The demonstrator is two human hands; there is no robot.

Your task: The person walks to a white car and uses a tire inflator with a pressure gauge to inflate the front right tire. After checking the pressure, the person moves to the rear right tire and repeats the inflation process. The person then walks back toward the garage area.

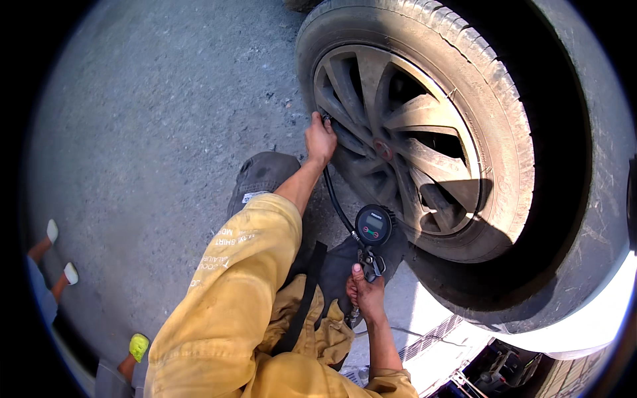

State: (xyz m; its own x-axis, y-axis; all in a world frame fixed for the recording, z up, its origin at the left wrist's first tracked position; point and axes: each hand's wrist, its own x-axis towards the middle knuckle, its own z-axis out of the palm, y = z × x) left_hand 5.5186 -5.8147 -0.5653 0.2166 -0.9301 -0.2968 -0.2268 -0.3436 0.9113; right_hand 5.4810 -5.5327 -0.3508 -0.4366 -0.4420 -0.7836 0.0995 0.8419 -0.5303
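My right hand (365,290) is wrapped round the handle of a tire inflator (374,225), a black tool with a round digital gauge on top. Its short black hose (336,198) curves up to my left hand (320,140). The left fingers are closed round the air chuck (326,119) at the hose end, at the left edge of the wheel rim (426,111). The hand and spokes partly hide the chuck, and the valve cannot be made out. The dusty multi-spoke rim sits in a car tire (509,142).
A grey wheel arch and white car body (570,341) curve round the tire on the right. Rough concrete ground (166,106) lies to the left. Other people's feet show at lower left, one in a yellow-green shoe (138,347). Dark equipment (507,368) stands at lower right.
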